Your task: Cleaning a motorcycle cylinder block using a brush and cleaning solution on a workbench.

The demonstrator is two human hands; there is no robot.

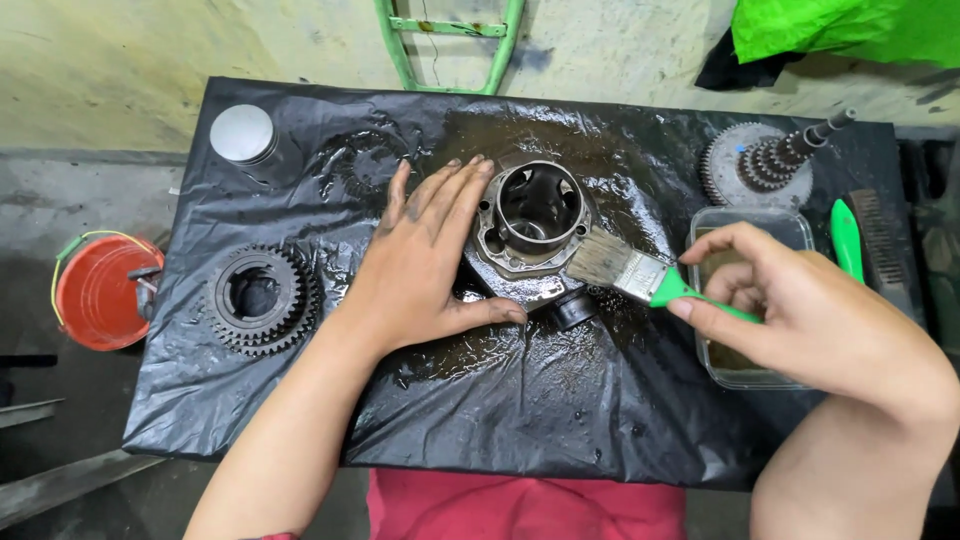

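— Pinching the green handle of a paintbrush (pixel 640 275), the right hand (pixel 800 310) has its fingers closed round the grip, thumb and forefinger near the metal band. Where do the bristles point?

— Leftward, away from that hand. The brush's long axis runs from lower right to upper left, and the bristle tips touch the right edge of the metal cylinder (pixel 535 225).

— And the left hand (pixel 425 265)?

— Flat and spread, nothing gripped. Its fingers lie along the cylinder's left side, the thumb stretched under its lower rim, bracing it. So the left hand is the nearer one; the right reaches it only through the brush.

— Where does the cylinder sit?

— Bore upward, in an oily wet patch near the middle of the black plastic sheet (pixel 520 400) covering the table.

— Around it?

— A clear tub (pixel 745 375) of murky liquid under the right hand, a toothed gear (pixel 260 298) well to the left, a stepped gear shaft (pixel 770 160) far right, a silver can (pixel 243 133) at the back corner, a red bucket (pixel 95 290) on the floor.
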